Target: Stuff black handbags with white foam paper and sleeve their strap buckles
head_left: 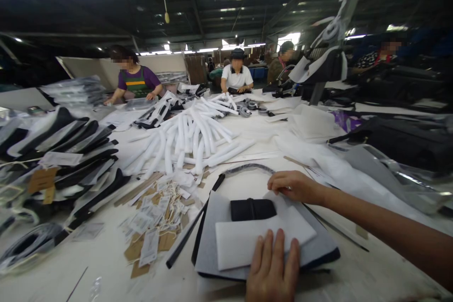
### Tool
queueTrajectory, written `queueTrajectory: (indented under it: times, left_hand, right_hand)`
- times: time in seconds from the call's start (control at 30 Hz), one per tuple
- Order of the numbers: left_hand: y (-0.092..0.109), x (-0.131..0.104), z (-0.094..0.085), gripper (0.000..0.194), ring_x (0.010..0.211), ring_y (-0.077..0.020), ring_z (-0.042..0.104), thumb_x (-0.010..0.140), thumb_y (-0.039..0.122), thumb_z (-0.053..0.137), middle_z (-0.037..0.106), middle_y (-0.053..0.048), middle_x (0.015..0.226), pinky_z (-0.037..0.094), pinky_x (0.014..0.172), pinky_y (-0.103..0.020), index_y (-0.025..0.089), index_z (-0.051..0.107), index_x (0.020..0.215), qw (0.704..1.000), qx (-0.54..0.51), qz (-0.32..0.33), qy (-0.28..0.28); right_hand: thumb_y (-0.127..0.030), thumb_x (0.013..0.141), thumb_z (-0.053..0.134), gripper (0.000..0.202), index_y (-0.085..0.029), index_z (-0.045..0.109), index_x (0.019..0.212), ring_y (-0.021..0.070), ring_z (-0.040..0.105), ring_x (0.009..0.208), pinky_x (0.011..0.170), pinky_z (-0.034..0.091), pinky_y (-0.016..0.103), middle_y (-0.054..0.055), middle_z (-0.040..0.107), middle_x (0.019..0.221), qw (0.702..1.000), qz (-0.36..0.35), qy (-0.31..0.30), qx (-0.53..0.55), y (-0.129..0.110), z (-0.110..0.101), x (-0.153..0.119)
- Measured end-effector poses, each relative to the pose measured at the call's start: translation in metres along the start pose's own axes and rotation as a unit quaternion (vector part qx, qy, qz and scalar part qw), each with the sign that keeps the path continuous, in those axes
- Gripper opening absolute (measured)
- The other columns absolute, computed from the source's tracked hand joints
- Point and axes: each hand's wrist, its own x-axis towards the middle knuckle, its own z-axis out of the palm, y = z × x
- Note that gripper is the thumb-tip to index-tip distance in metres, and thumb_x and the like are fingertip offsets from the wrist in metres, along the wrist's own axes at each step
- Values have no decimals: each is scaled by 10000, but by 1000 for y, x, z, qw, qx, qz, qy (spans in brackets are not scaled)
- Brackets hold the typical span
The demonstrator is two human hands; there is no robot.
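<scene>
A dark handbag [200,250] lies flat on the table before me, a grey-white sheet [208,233] spread over its front. Its curved handle [247,168], wrapped in clear film, arches toward the far side. A black flap tab [253,210] shows through above a white foam sheet [233,245]. My left hand [272,264] rests flat on the lower edge of that foam, fingers spread. At the bag's upper right, near the handle's end, my right hand [295,186] is closed with curled fingers; what is between them is hidden. A dark strap [187,233] runs down along the bag's left side.
Paper tags with strings [152,226] lie left of the bag. Beyond them is a heap of white foam tubes [194,132]. Stacked dark pieces [71,151] fill the left; plastic sheeting [354,184] lies right. Several people work across the table.
</scene>
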Motion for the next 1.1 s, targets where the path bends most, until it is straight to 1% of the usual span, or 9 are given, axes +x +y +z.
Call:
queueTrajectory:
  times: [0.07, 0.17, 0.3, 0.43, 0.5, 0.67, 0.87, 1.0, 1.1]
  left_hand:
    - [1, 0, 1, 343, 1195, -189, 641, 1025, 189, 426, 719, -4, 1218, 340, 1194, -363, 283, 739, 1128, 1000, -3, -6, 2]
    - [2, 1, 2, 343, 1194, -193, 642, 1025, 187, 426, 723, -7, 1210, 347, 1192, -367, 279, 746, 1108, 1000, -6, -12, 12]
    - [1, 1, 1, 338, 1199, -195, 639, 1024, 183, 429, 720, -12, 1216, 340, 1198, -380, 278, 735, 1130, 1000, -1, -5, 2]
    - [3, 0, 2, 332, 1170, -195, 658, 1023, 176, 434, 728, -19, 1197, 371, 1181, -371, 272, 743, 1100, 1000, -3, -12, 12]
    - [4, 0, 5, 316, 1158, -191, 664, 1017, 176, 454, 735, -16, 1179, 384, 1173, -368, 275, 746, 1087, 999, -7, -25, 28]
    - [6, -1, 12, 303, 1143, -188, 673, 1010, 183, 477, 745, -6, 1151, 378, 1175, -365, 288, 757, 1060, 998, -8, -38, 58]
    - [4, 0, 8, 316, 1158, -184, 664, 1010, 175, 467, 744, -5, 1155, 366, 1180, -361, 284, 758, 1066, 998, -7, -32, 48]
    - [1, -1, 6, 304, 1171, -192, 657, 996, 170, 492, 735, -15, 1180, 348, 1190, -377, 286, 738, 1132, 1000, 9, 1, 8]
    - [3, -2, 10, 317, 1161, -190, 663, 1002, 161, 472, 745, -17, 1153, 361, 1183, -377, 281, 752, 1091, 999, 1, -15, 40]
  right_hand:
    - [-50, 808, 485, 256, -191, 695, 769, 168, 674, 947, 867, 476, 261, 57, 735, 1024, 999, -19, -33, 10, 0, -3, -4]
    - [-67, 843, 472, 298, -199, 739, 856, 163, 694, 998, 903, 495, 255, 50, 748, 1090, 996, -19, -80, 43, -3, -9, -10]
    - [-147, 871, 484, 353, -200, 751, 1096, 201, 677, 1110, 1006, 489, 318, 60, 741, 1164, 987, 62, -86, 120, -5, -14, -11]
    - [-368, 900, 578, 409, -198, 699, 1252, 237, 680, 1109, 987, 511, 336, 83, 718, 1221, 970, 148, -95, 165, 1, -14, -4]
    - [-414, 854, 651, 430, -196, 721, 1217, 251, 694, 1055, 940, 527, 337, 91, 731, 1181, 974, 155, -100, 132, 4, -13, 1]
    - [-391, 732, 765, 380, -205, 793, 1063, 237, 707, 898, 803, 531, 297, 77, 753, 1104, 980, 127, -141, 65, 6, -5, 10]
    - [-408, 768, 712, 253, -232, 829, 907, 226, 715, 835, 765, 503, 272, 38, 792, 897, 981, 145, -125, 36, 5, -1, 22]
    - [-389, 795, 665, 243, -229, 829, 875, 230, 711, 773, 715, 487, 281, 41, 790, 832, 983, 159, -92, -14, 8, -6, 32]
    - [-374, 808, 650, 233, -241, 824, 888, 241, 711, 811, 728, 475, 292, 44, 791, 862, 984, 156, -70, -58, 11, -9, 39]
